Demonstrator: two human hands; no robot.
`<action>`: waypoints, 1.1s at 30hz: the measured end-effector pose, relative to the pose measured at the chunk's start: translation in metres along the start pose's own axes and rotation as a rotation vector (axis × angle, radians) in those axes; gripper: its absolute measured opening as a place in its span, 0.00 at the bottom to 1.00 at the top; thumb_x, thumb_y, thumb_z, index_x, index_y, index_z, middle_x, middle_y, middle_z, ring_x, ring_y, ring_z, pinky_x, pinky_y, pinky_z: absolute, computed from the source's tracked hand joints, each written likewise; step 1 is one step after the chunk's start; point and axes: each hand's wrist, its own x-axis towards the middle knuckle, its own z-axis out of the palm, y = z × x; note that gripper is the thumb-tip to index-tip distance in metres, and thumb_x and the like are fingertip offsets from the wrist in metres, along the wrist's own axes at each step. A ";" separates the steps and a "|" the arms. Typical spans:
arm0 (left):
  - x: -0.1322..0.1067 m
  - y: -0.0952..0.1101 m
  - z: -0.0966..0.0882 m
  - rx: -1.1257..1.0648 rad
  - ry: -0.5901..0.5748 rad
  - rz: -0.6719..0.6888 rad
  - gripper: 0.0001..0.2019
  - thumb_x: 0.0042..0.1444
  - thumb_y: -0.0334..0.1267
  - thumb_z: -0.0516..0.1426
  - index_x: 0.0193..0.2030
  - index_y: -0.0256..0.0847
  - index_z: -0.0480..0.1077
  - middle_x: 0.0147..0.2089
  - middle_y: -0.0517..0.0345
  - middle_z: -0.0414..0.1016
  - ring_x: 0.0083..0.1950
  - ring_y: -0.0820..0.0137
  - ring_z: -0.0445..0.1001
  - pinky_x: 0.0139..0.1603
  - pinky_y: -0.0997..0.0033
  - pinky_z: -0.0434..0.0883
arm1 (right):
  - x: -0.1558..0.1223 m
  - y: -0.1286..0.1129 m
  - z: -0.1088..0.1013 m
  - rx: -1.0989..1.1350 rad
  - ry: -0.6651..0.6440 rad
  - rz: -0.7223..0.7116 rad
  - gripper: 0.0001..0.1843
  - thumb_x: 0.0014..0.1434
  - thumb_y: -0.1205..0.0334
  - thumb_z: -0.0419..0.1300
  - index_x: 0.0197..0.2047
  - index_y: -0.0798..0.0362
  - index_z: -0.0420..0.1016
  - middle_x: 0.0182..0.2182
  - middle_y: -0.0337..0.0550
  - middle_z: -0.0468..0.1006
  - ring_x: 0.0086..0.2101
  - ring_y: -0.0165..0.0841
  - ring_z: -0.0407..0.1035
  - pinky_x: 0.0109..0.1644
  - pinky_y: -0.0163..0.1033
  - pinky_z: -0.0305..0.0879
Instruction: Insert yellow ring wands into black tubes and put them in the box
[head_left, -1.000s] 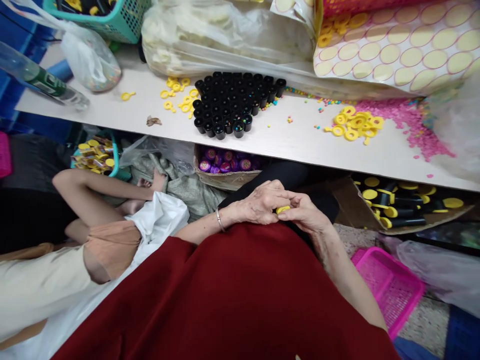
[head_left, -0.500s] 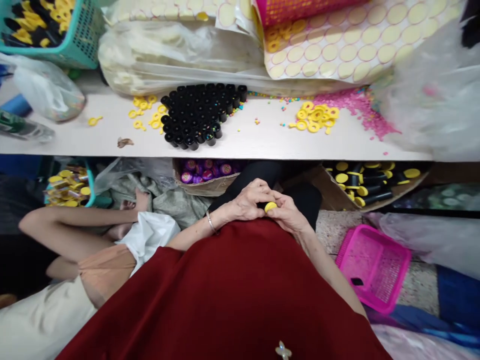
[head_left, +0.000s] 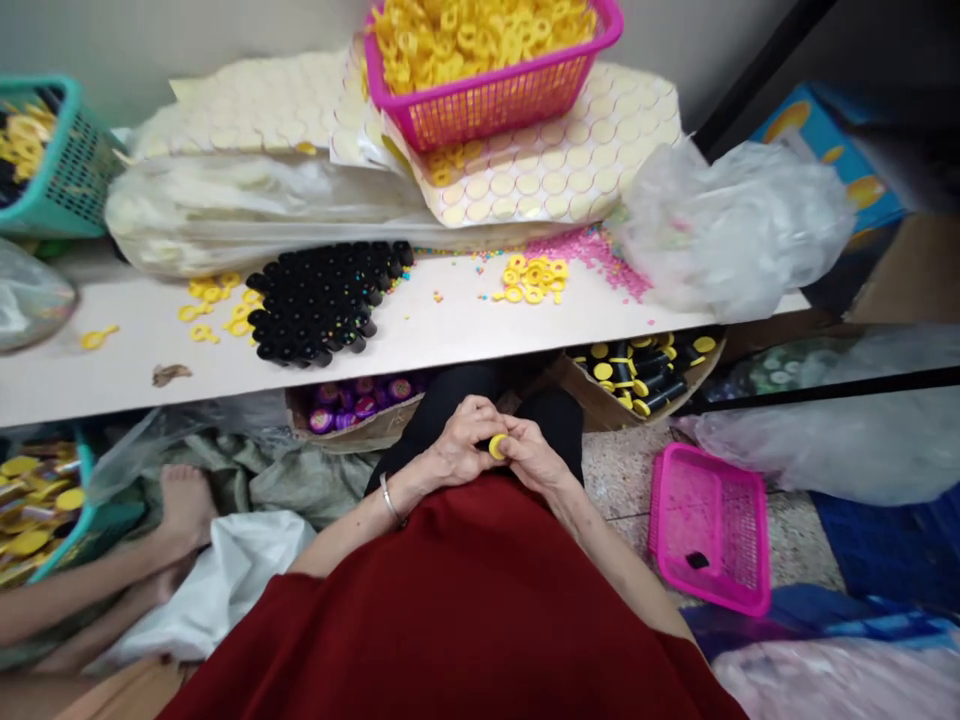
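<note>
Low over my lap, my left hand [head_left: 463, 440] curls its fingers round a small tube with a round yellow cap [head_left: 496, 446]. My right hand [head_left: 534, 456] meets it from the other side, its thumb against the cap. Fingers hide most of the tube body, which looks dark. On the bench beyond stands a tight cluster of black tubes [head_left: 319, 300], some with coloured beads on top. Yellow ring-shaped pieces [head_left: 532, 278] lie in a heap to the right of them, and more yellow ring pieces [head_left: 214, 305] lie to their left.
Under the bench are a carton of yellow-capped black tubes [head_left: 600, 410] and a box of purple round packs [head_left: 364, 400]. A pink basket [head_left: 656, 520] sits on the floor at right. Another pink basket [head_left: 480, 105] holds yellow rings. Someone's bare foot [head_left: 187, 505] is at left.
The view has swung to the right and up, bringing the upper pink basket and a blue box into sight. Both hands stay together on the yellow-capped tube.
</note>
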 end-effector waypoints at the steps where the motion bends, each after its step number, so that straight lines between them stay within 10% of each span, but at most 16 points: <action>1: 0.002 0.001 0.001 0.007 -0.002 0.005 0.10 0.53 0.43 0.57 0.27 0.40 0.71 0.28 0.55 0.70 0.42 0.65 0.64 0.48 0.61 0.65 | 0.000 -0.001 -0.001 -0.003 0.001 -0.002 0.21 0.32 0.57 0.73 0.31 0.56 0.76 0.25 0.37 0.72 0.24 0.25 0.61 0.25 0.31 0.57; 20: 0.032 -0.008 0.018 0.115 0.047 0.049 0.09 0.50 0.40 0.60 0.37 0.41 0.74 0.35 0.54 0.70 0.44 0.64 0.64 0.46 0.59 0.68 | 0.008 -0.010 -0.020 0.066 0.177 -0.166 0.20 0.36 0.57 0.72 0.33 0.55 0.75 0.24 0.37 0.72 0.24 0.25 0.65 0.27 0.33 0.63; 24: 0.033 -0.019 0.010 0.200 0.100 0.018 0.29 0.41 0.49 0.66 0.51 0.40 0.70 0.51 0.46 0.67 0.52 0.59 0.64 0.51 0.54 0.68 | 0.009 -0.053 -0.074 -0.099 0.546 -0.354 0.22 0.37 0.52 0.70 0.35 0.49 0.71 0.27 0.39 0.74 0.28 0.34 0.70 0.35 0.46 0.70; 28: 0.025 -0.041 -0.010 0.239 0.265 -0.054 0.14 0.47 0.42 0.64 0.40 0.39 0.72 0.42 0.50 0.72 0.46 0.65 0.68 0.46 0.60 0.70 | 0.017 -0.115 -0.167 -0.722 1.365 -0.588 0.25 0.35 0.49 0.68 0.36 0.52 0.72 0.42 0.58 0.74 0.46 0.52 0.69 0.52 0.58 0.62; 33: 0.012 -0.058 -0.044 0.454 0.515 -0.266 0.05 0.52 0.36 0.59 0.35 0.39 0.72 0.40 0.52 0.73 0.43 0.66 0.69 0.45 0.62 0.69 | 0.011 -0.152 -0.231 -1.025 1.463 -0.172 0.29 0.41 0.44 0.62 0.43 0.55 0.74 0.43 0.73 0.71 0.51 0.62 0.64 0.49 0.63 0.56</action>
